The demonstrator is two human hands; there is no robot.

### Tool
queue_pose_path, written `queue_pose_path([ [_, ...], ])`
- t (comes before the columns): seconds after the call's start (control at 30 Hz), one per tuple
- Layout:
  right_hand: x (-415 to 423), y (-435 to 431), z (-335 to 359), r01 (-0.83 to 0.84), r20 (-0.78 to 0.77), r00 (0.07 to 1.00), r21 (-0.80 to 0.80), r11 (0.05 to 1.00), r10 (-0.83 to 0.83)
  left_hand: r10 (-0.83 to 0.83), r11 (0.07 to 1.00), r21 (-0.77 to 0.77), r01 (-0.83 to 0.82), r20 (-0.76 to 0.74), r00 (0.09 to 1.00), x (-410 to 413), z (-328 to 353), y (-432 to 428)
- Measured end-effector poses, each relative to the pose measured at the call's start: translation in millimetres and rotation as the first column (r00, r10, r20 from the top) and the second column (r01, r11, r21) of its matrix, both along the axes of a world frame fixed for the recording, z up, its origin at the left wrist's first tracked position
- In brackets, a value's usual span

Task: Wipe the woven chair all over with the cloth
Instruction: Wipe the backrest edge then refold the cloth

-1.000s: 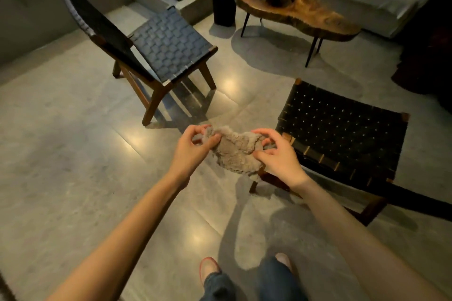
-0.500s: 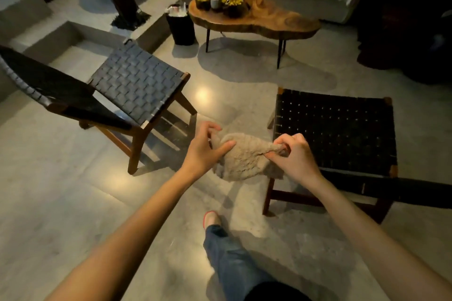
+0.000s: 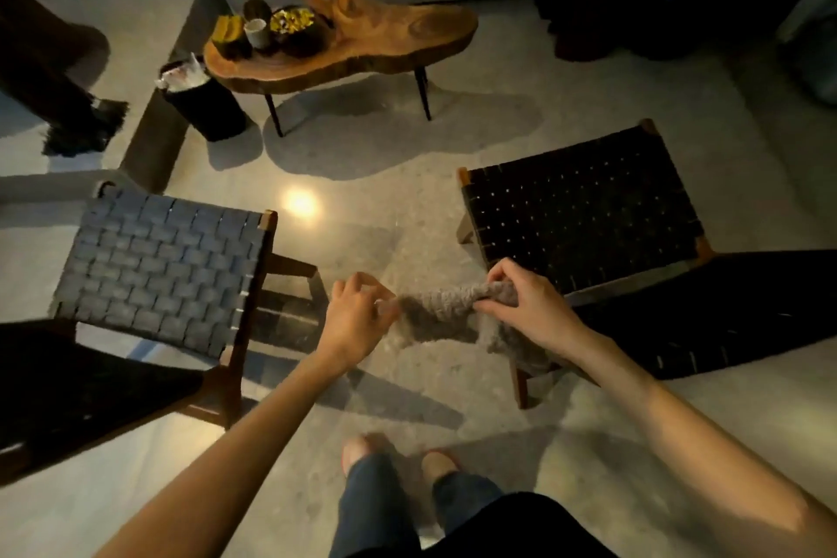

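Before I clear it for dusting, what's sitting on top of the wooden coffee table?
Clustered at the left end of the coffee table: a dark bowl of yellow bits, a pale cup, a yellow-orange item and a dark round object. Whatever lies behind or beneath them is hidden.

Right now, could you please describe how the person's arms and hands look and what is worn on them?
The left hand and right hand are bare, with no gloves. The left arm and right arm show no sleeves as far as the picture reaches. I see no watch, bracelet or ring, though in this dim light a thin ring could go unseen.
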State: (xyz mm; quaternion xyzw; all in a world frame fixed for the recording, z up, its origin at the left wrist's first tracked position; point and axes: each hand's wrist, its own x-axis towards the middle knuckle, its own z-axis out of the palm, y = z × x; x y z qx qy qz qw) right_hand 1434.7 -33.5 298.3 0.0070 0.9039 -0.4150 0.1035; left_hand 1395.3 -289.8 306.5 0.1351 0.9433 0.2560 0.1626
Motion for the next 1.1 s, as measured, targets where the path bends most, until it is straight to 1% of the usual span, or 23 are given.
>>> queue_pose_path([
  [0.07,-5,2,-5,0.039,-0.009,0.999,0.02,0.999,-0.039,-0.11,0.994,0.02,0.109,0.017,0.994,-30,-2,6],
  [0.17,-9,5,-17,0.121,0.042,0.991,0.088,0.989,-0.125,-0.246,0.968,0.075,0.238,0.135,0.96,-75,-5,20],
  [0.27,-11,3,-26,0.202,0.064,0.974,0.178,0.963,-0.216,-0.382,0.924,0.096,0.37,0.199,0.903,-121,-10,32],
  [0.33,-11,-3,-29,0.295,0.061,0.944,0.283,0.913,-0.324,-0.492,0.87,0.094,0.484,0.209,0.845,-151,-14,36],
  [0.4,-11,-15,-26,0.42,0.047,0.878,0.405,0.812,-0.477,-0.607,0.793,0.101,0.601,0.215,0.765,-180,-14,42],
  [0.43,-10,-23,-24,0.48,0.048,0.835,0.421,0.769,-0.548,-0.643,0.763,0.106,0.637,0.223,0.733,-192,-14,47],
  [0.5,-7,-39,-14,0.593,0.072,0.748,0.373,0.713,-0.66,-0.668,0.74,0.124,0.661,0.253,0.7,-206,-11,57],
  [0.57,-2,-54,-4,0.699,0.085,0.653,0.315,0.642,-0.753,-0.686,0.724,0.194,0.662,0.304,0.661,-209,-8,68],
  [0.6,2,-61,0,0.745,0.082,0.604,0.296,0.598,-0.793,-0.716,0.696,0.233,0.679,0.303,0.63,-209,-6,74],
  [0.63,7,-68,3,0.788,0.074,0.551,0.281,0.547,-0.831,-0.76,0.647,0.26,0.717,0.293,0.58,-208,-7,80],
  [0.7,19,-80,8,0.871,0.058,0.42,0.255,0.42,-0.906,-0.816,0.573,0.298,0.764,0.293,0.497,-203,-7,96],
  [0.73,26,-84,9,0.912,0.056,0.33,0.237,0.334,-0.942,-0.83,0.549,0.3,0.78,0.302,0.468,-200,-7,105],
  [0.8,44,-92,8,0.975,0.08,0.111,0.184,0.124,-0.991,-0.846,0.518,0.332,0.789,0.335,0.415,-190,-9,127],
  [0.87,62,-100,3,0.991,0.16,-0.106,0.096,-0.092,-0.981,-0.882,0.447,0.35,0.824,0.328,0.339,-173,-10,150],
  [0.9,69,-102,-1,0.98,0.22,-0.197,0.016,-0.198,-0.956,-0.896,0.406,0.369,0.836,0.339,0.286,-162,-10,160],
  [0.93,74,-103,-5,0.946,0.299,-0.276,-0.081,-0.313,-0.913,-0.904,0.374,0.391,0.841,0.358,0.236,-150,-12,170],
  [0.97,79,-103,-10,0.877,0.405,-0.338,-0.191,-0.44,-0.85,-0.906,0.344,0.4,0.849,0.38,0.187,-137,-13,179],
  [1.0,82,-102,-13,0.761,0.521,-0.364,-0.311,-0.569,-0.772,-0.907,0.31,0.41,0.858,0.399,0.137,-123,-14,187],
  [1.03,83,-100,-16,0.606,0.616,-0.349,-0.426,-0.671,-0.706,-0.904,0.276,0.423,0.863,0.419,0.084,-108,-16,192],
  [1.07,84,-99,-19,0.456,0.669,-0.312,-0.518,-0.724,-0.675,-0.9,0.239,0.439,0.866,0.435,0.028,-94,-17,196],
  [1.1,84,-99,-21,0.348,0.682,-0.278,-0.585,-0.733,-0.677,-0.896,0.198,0.442,0.875,0.444,-0.021,-80,-19,198],
])
